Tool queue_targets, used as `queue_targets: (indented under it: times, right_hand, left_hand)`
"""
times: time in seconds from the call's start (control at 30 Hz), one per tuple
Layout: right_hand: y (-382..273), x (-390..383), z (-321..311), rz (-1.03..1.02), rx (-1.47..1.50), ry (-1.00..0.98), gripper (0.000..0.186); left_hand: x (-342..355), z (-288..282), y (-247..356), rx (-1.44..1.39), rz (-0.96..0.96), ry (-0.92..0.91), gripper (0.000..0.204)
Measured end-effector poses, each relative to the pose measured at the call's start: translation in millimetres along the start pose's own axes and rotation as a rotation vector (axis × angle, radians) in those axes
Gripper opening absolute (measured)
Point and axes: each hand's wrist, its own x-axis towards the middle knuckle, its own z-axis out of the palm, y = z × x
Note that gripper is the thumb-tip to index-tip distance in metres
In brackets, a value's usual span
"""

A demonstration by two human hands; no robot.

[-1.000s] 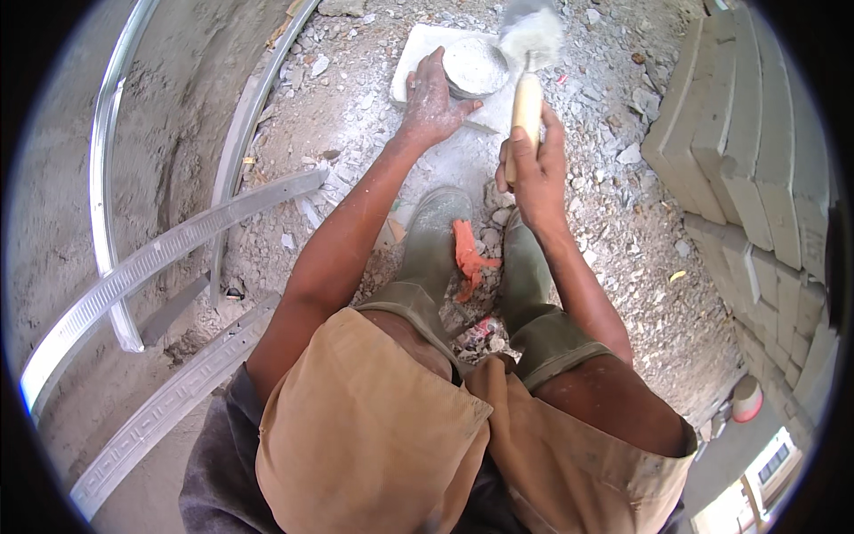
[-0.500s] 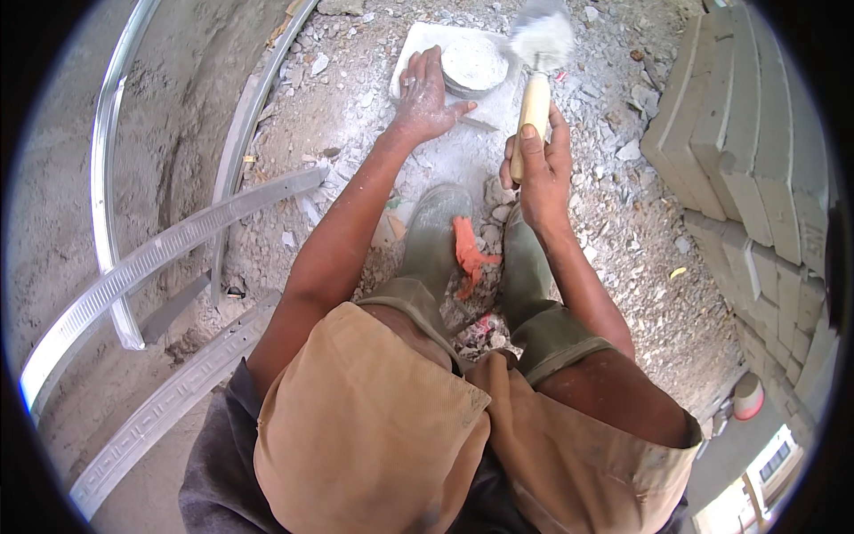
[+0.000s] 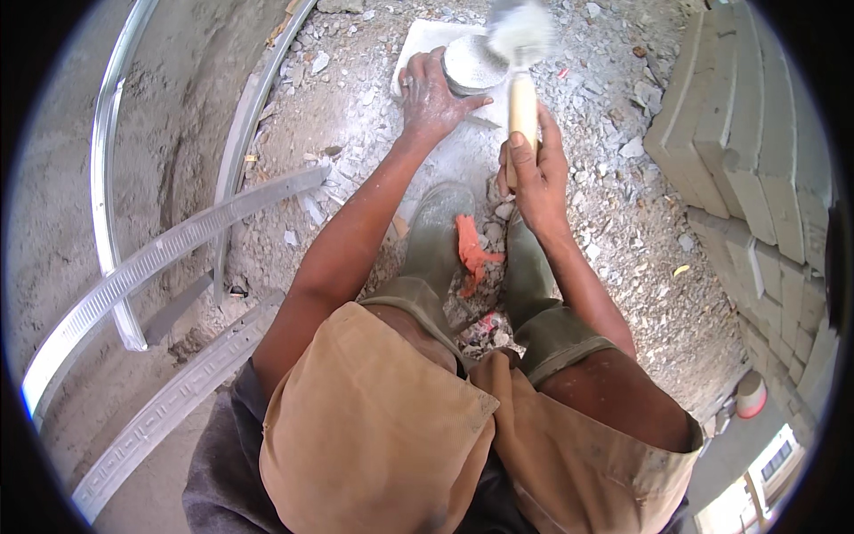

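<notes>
Near the top of the view, a round, low grey container (image 3: pixel 471 64) with a white, powdery top stands on a pale square slab (image 3: pixel 431 34). My left hand (image 3: pixel 431 98), dusted with white powder, is curved round its near left side, thumb and fingers apart. My right hand (image 3: pixel 538 169) grips the light wooden handle of a trowel (image 3: pixel 523 102), thumb along the handle. The trowel's blade is whitened and smeared by motion. It overlaps the container's right edge in the view; whether it touches cannot be told.
Rubble and stone chips (image 3: pixel 623 231) cover the ground. Bent metal channels (image 3: pixel 169 240) lie at the left by a rough wall. Stacked grey blocks (image 3: pixel 738 116) stand at the right. An orange-red strip (image 3: pixel 471 254) lies between my green boots (image 3: pixel 436 231). A small pot (image 3: pixel 750 394) is at lower right.
My right hand and the trowel have moved slightly left, bringing the blade over the container's right side in the view. My left hand has shifted slightly right, still against the container.
</notes>
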Motion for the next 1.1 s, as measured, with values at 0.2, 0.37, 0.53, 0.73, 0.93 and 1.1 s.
queue_targets:
  times: [0.2, 0.37, 0.53, 0.73, 0.93, 1.1]
  right_hand:
    - [-6.1, 1.8, -9.3, 0.115, -0.003, -0.068, 0.059]
    - [-6.6, 6.2, -14.6, 0.144, -0.111, -0.148, 0.058]
    - [-5.2, -0.3, -14.6, 0.006, 0.067, 0.077, 0.056]
    - [-3.1, -1.7, -19.3, 0.078, -0.015, -0.004, 0.057]
    - [-7.2, -1.1, -21.7, 0.172, -0.089, -0.158, 0.056]
    - [-4.9, -4.6, -19.1, 0.116, -0.074, -0.040, 0.055]
  left_hand:
    - [4.6, -3.7, -6.6, -0.061, 0.068, -0.097, 0.123]
    - [14.0, -14.3, -16.0, -0.046, 0.029, -0.277, 0.125]
    - [11.6, -15.7, -2.5, -0.063, -0.015, -0.214, 0.128]
    - [-2.9, -3.7, 8.9, 0.040, -0.018, -0.098, 0.134]
    - [12.2, -8.8, -13.1, -0.088, 0.051, -0.225, 0.139]
    - [12.8, -13.0, 7.0, -0.087, -0.070, -0.304, 0.146]
